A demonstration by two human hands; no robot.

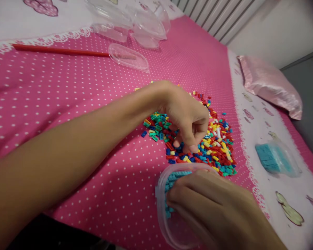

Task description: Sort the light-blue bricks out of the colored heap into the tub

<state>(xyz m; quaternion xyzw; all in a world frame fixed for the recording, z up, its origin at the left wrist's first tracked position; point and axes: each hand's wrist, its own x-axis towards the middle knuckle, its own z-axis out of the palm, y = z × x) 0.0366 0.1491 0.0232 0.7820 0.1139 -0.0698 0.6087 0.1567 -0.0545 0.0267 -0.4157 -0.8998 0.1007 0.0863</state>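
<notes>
My left hand (pixel 189 119) reaches over a loose pile of small toy building bricks (pixel 215 149) in red, yellow, green, blue and white. Its thumb and fingers are pinched down at the bricks; what they hold, if anything, is hidden. Nearer to me is a clear plastic tub (pixel 161 215) with turquoise bricks (pixel 172 178) lined up along its far and left sides. My right hand (pixel 206 205) is bent into this tub with its fingers curled against those bricks. The fingertips are out of sight, and I cannot make out anything in them.
Several clear plastic containers and lids (pixel 148 26) lie at the back. A red stick (pixel 62 51) reaches to a clear lid (pixel 129 57). At right are a clear container of turquoise bricks (pixel 270 158) and a pink pillow (pixel 271 85), all on a pink dotted bedspread (pixel 104 194).
</notes>
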